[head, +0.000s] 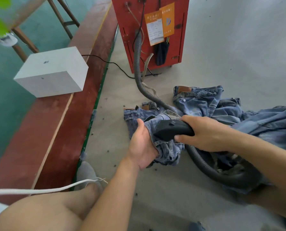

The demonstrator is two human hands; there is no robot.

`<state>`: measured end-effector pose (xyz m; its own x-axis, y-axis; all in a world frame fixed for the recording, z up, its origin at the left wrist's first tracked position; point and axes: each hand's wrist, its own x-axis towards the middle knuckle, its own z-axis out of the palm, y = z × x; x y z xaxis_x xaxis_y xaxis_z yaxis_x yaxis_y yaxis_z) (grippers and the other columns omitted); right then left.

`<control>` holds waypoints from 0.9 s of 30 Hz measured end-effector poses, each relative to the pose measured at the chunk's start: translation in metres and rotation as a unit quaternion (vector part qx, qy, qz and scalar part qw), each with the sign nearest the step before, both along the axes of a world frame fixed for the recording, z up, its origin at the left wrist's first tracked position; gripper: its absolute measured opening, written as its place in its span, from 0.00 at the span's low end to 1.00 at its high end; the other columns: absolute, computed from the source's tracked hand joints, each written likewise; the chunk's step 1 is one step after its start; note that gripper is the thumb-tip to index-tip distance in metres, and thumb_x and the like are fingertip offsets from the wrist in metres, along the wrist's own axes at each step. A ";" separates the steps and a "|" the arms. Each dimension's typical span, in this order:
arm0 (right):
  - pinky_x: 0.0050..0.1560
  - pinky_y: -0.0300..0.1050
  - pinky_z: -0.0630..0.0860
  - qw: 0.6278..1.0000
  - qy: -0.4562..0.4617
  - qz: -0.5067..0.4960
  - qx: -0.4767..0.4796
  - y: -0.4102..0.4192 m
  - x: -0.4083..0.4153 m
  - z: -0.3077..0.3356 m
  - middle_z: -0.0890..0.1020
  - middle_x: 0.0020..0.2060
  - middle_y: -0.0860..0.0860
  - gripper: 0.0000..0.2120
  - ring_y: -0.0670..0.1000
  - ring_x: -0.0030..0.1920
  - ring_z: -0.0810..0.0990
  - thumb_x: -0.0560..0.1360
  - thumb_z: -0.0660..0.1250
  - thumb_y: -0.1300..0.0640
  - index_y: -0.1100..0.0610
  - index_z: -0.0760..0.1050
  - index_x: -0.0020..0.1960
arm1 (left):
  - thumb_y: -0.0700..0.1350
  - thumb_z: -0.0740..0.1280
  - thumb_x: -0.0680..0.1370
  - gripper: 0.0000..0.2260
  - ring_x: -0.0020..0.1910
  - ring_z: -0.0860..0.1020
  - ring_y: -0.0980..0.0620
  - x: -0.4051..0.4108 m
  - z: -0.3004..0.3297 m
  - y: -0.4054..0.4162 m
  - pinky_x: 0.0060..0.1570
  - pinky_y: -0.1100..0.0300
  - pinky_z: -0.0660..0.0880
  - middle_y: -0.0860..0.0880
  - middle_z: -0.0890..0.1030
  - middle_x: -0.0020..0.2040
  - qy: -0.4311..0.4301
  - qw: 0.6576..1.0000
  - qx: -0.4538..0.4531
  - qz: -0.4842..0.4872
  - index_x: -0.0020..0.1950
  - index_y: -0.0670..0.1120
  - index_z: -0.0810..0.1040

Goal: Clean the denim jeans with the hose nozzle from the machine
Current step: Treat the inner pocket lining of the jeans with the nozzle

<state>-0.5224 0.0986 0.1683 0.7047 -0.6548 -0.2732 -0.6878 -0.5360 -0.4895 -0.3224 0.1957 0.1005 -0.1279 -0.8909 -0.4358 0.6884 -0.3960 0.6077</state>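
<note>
Denim jeans (pixel 164 130) lay crumpled on the grey floor (pixel 155 189) near its green-painted left edge, below the red machine (pixel 155 30). Left hand (pixel 141 145) gripped a fold of the fabric. Right hand (pixel 204 133) was curled round the black hose nozzle (pixel 170 129), whose mouth touched the denim.

nozzle (pixel 170 129) mouth: hidden against denim jeans (pixel 165 147) | left hand (pixel 143 145) fingers: hidden under the denim | hose (pixel 205 165): part hidden behind right hand (pixel 204 134) | machine (pixel 151 30): top cut off by frame edge | orange tags (pixel 159 25): print too small to read
</note>
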 end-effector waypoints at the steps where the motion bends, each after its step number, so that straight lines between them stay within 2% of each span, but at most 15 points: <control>1: 0.33 0.37 0.68 1.000 -0.009 -0.011 -0.003 0.002 0.005 -0.002 0.80 0.38 0.44 0.11 0.39 0.35 0.79 0.78 0.69 0.37 0.42 0.71 0.49 | 0.71 0.40 0.82 0.40 0.76 0.70 0.40 -0.002 -0.001 0.001 0.77 0.40 0.61 0.40 0.73 0.76 -0.003 1.000 0.000 -0.004 0.79 0.46 0.70; 4: 0.34 0.42 0.75 0.991 -0.077 -0.111 0.007 -0.001 0.010 -0.002 0.82 0.36 0.47 0.11 0.43 0.32 0.80 0.79 0.70 0.41 0.46 0.73 0.51 | 0.70 0.40 0.82 0.40 0.74 0.72 0.42 -0.004 0.000 0.002 0.77 0.42 0.63 0.40 0.75 0.74 -0.043 0.999 0.000 -0.027 0.78 0.45 0.70; 6: 0.30 0.43 0.78 0.958 -0.161 -0.227 0.067 -0.006 0.005 0.002 0.83 0.30 0.49 0.11 0.46 0.27 0.81 0.78 0.73 0.45 0.51 0.76 0.49 | 0.70 0.41 0.82 0.40 0.74 0.73 0.41 -0.007 0.003 0.004 0.77 0.41 0.62 0.39 0.75 0.73 -0.041 0.998 -0.002 -0.037 0.78 0.42 0.70; 8: 0.25 0.37 0.75 0.900 -0.231 -0.328 0.167 -0.009 -0.003 0.006 0.80 0.25 0.49 0.13 0.46 0.24 0.78 0.75 0.79 0.49 0.57 0.80 0.48 | 0.70 0.43 0.83 0.41 0.75 0.71 0.38 -0.010 0.009 0.003 0.78 0.40 0.59 0.36 0.74 0.74 0.032 0.999 -0.002 0.004 0.78 0.39 0.68; 9: 0.26 0.38 0.75 0.885 -0.234 -0.349 0.199 -0.009 -0.005 0.005 0.80 0.25 0.50 0.15 0.47 0.24 0.77 0.72 0.81 0.51 0.59 0.80 0.48 | 0.69 0.45 0.83 0.41 0.76 0.69 0.36 -0.011 0.013 0.001 0.79 0.39 0.57 0.35 0.72 0.75 0.081 0.996 -0.002 0.041 0.79 0.37 0.67; 11: 0.33 0.46 0.78 0.887 -0.218 -0.338 0.226 -0.002 0.000 0.001 0.81 0.28 0.52 0.17 0.49 0.27 0.78 0.68 0.84 0.52 0.60 0.80 0.47 | 0.68 0.48 0.82 0.41 0.77 0.66 0.35 -0.014 0.022 -0.008 0.80 0.40 0.55 0.33 0.70 0.76 0.147 0.985 -0.019 0.093 0.79 0.35 0.65; 12: 0.37 0.48 0.80 0.894 -0.217 -0.324 0.221 0.003 0.006 -0.001 0.82 0.30 0.51 0.18 0.49 0.29 0.79 0.66 0.85 0.52 0.58 0.80 0.48 | 0.68 0.49 0.81 0.41 0.77 0.66 0.35 -0.016 0.027 -0.013 0.80 0.41 0.56 0.33 0.70 0.76 0.153 0.983 -0.034 0.096 0.79 0.35 0.65; 14: 0.41 0.42 0.78 0.913 -0.213 -0.303 0.171 0.011 0.022 -0.003 0.84 0.37 0.45 0.25 0.45 0.36 0.82 0.63 0.87 0.49 0.52 0.77 0.52 | 0.66 0.49 0.82 0.39 0.75 0.69 0.37 -0.025 0.039 -0.022 0.76 0.44 0.64 0.33 0.70 0.76 0.135 0.986 -0.066 0.073 0.79 0.36 0.65; 16: 0.43 0.39 0.76 0.930 -0.205 -0.284 0.110 0.011 0.036 -0.003 0.82 0.46 0.41 0.33 0.40 0.46 0.81 0.62 0.87 0.47 0.49 0.72 0.59 | 0.64 0.48 0.82 0.37 0.73 0.72 0.37 -0.030 0.049 -0.029 0.73 0.47 0.70 0.34 0.70 0.76 0.115 0.988 -0.088 0.059 0.79 0.37 0.65; 17: 0.44 0.39 0.76 0.930 -0.214 -0.283 0.098 0.010 0.041 -0.003 0.80 0.49 0.41 0.35 0.40 0.48 0.80 0.63 0.86 0.48 0.49 0.70 0.61 | 0.63 0.48 0.83 0.36 0.74 0.70 0.37 -0.029 0.052 -0.031 0.74 0.47 0.68 0.34 0.69 0.76 0.108 0.989 -0.087 0.061 0.80 0.37 0.64; 19: 0.46 0.44 0.81 0.918 -0.240 -0.302 0.096 0.004 0.049 -0.004 0.80 0.50 0.45 0.32 0.43 0.49 0.81 0.66 0.83 0.53 0.50 0.68 0.62 | 0.62 0.50 0.82 0.36 0.77 0.67 0.37 -0.022 0.050 -0.034 0.77 0.46 0.64 0.35 0.67 0.78 0.088 0.991 -0.089 0.055 0.80 0.38 0.63; 22: 0.47 0.54 0.85 0.897 -0.255 -0.343 0.117 -0.011 0.054 0.000 0.81 0.50 0.53 0.27 0.51 0.47 0.83 0.69 0.79 0.59 0.55 0.67 0.61 | 0.56 0.52 0.81 0.29 0.72 0.74 0.43 0.002 0.026 -0.033 0.67 0.46 0.72 0.41 0.75 0.73 -0.023 0.995 -0.085 0.053 0.75 0.42 0.74; 24: 0.48 0.58 0.85 0.891 -0.245 -0.360 0.124 -0.026 0.051 0.008 0.81 0.50 0.56 0.26 0.56 0.48 0.84 0.68 0.79 0.60 0.58 0.69 0.61 | 0.49 0.58 0.74 0.23 0.67 0.78 0.45 0.014 0.009 -0.025 0.63 0.46 0.73 0.45 0.83 0.64 -0.213 0.976 -0.045 0.027 0.65 0.45 0.81; 26: 0.40 0.60 0.84 0.888 -0.245 -0.365 0.133 -0.040 0.047 0.015 0.82 0.47 0.60 0.24 0.59 0.42 0.84 0.67 0.78 0.62 0.62 0.73 0.58 | 0.43 0.63 0.62 0.28 0.63 0.79 0.45 0.027 -0.017 -0.014 0.61 0.46 0.76 0.48 0.84 0.57 -0.390 0.918 0.031 -0.058 0.62 0.47 0.79; 27: 0.35 0.59 0.84 0.887 -0.247 -0.365 0.138 -0.046 0.044 0.019 0.81 0.44 0.60 0.22 0.57 0.36 0.83 0.66 0.78 0.64 0.63 0.73 0.57 | 0.44 0.65 0.62 0.32 0.63 0.78 0.45 0.031 -0.026 -0.006 0.61 0.46 0.76 0.50 0.82 0.58 -0.465 0.871 0.054 -0.146 0.67 0.49 0.76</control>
<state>-0.4780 0.0529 0.1873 0.1980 -0.9420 -0.2710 -0.4673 0.1523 -0.8709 -0.2914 0.1900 0.0748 0.1109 -0.8271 -0.5510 -0.2222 -0.5610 0.7974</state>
